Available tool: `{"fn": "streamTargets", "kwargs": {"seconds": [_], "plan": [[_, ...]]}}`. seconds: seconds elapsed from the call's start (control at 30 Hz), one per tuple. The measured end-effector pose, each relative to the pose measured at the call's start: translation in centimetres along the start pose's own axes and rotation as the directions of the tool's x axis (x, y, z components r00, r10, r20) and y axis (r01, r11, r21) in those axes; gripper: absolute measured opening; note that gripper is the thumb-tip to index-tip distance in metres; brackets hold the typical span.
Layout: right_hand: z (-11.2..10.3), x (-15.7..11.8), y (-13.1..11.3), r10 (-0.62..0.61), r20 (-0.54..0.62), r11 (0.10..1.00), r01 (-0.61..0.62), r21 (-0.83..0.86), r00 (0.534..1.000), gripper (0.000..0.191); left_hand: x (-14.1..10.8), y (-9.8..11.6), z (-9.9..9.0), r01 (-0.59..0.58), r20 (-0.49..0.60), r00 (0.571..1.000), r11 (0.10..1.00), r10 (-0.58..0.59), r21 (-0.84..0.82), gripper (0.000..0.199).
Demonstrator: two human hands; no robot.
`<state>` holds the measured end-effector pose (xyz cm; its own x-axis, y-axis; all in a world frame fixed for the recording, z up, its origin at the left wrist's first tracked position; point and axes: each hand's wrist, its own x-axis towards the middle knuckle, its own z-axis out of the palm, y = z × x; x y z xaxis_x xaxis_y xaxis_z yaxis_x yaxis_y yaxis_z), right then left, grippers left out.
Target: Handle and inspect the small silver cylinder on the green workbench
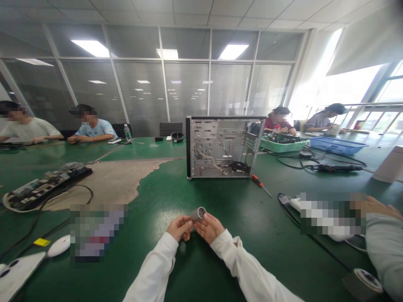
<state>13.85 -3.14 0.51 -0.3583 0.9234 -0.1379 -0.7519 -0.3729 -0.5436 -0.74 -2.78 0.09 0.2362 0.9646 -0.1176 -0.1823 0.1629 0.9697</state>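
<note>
Between my two hands is a small grey roll of tape (197,214), held just above the green table (176,197). My left hand (180,228) has its fingers closed on the roll's left side. The fingers of my right hand (209,227) press on its right side and underneath. The roll's open round end faces up and to the right. Behind my hands stands an open computer case (225,147), with wires and a black part inside. A red-handled screwdriver (257,180) lies beside the case's lower right corner.
A circuit assembly (47,184) and cables lie left, a white mouse (59,246) nearer. At right are a power strip (324,218), another person's arm (384,243) and a tape roll (363,285). Green (283,144) and blue baskets (336,145) stand farther back, near seated people.
</note>
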Motion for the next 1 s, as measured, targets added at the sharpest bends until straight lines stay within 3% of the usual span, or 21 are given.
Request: {"fn": "streamTargets", "kwargs": {"seconds": [0.1, 0.2, 0.3, 0.5, 0.67, 1.0], "plan": [[0.1, -0.1, -0.2, 0.069, -0.010, 0.997, -0.069, 0.046, 0.998, 0.033, 0.1, -0.3, 0.2, -0.151, -0.081, 0.983, 0.980, 0.162, 0.130, 0.027], [0.5, -0.3, -0.5, 0.130, -0.002, 0.990, -0.130, 0.050, 0.991, 0.034, 0.1, -0.1, 0.4, -0.245, -0.189, 0.938, 0.943, 0.289, 0.227, 0.031], [0.8, -0.7, -0.7, 0.200, 0.009, 0.979, -0.201, 0.042, 0.980, 0.034, 0.0, 0.3, 0.6, -0.323, -0.209, 0.906, 0.920, 0.369, 0.222, 0.037], [0.8, -1.1, -0.8, 0.405, 0.098, 0.914, -0.399, -0.076, 0.909, 0.035, -0.5, 0.9, 1.1, -0.309, -0.077, 0.947, 0.950, 0.312, 0.049, 0.040], [0.8, -1.3, -1.1, 0.495, 0.114, 0.868, -0.482, -0.123, 0.862, 0.033, -0.9, 1.1, 1.3, -0.294, -0.007, 0.955, 0.952, 0.296, 0.081, 0.040], [1.5, -2.0, -2.1, 0.502, 0.167, 0.865, -0.497, -0.071, 0.849, 0.043, -0.6, 0.7, 1.2, -0.312, -0.128, 0.939, 0.947, 0.320, 0.081, 0.045]]}}
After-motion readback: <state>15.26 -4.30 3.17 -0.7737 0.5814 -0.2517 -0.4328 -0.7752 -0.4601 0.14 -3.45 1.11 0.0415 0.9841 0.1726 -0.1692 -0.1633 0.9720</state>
